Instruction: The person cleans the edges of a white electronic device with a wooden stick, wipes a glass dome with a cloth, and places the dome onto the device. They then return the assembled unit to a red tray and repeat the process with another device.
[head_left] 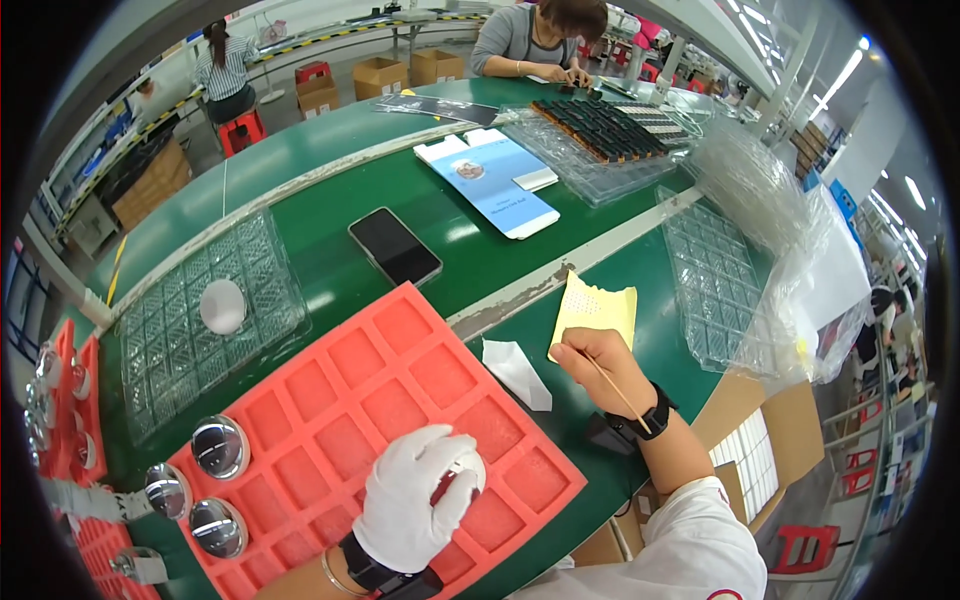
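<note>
My left hand (412,500), in a white glove, curls its fingers around a shiny round glass-like ball (470,468) over the red foam tray (440,375). Much of that ball is hidden by the glove. My bare right hand (604,368) pinches a thin wooden stick (622,397), which slants back toward my wrist. Under its fingers lies a yellow sheet (604,304) dotted with small specks. Several other shiny balls, one of them a silvery ball (220,447), rest at the tray's left side. A folded white cloth or paper (517,374) lies between tray and right hand.
Beyond the tray lie a dark phone (395,246) and a blue-white flattened carton (495,183). Clear plastic trays stand left (200,330) and right (712,270), with crumpled plastic film (750,185) behind. An open cardboard box (750,455) is by my right arm. A co-worker (540,45) sits opposite.
</note>
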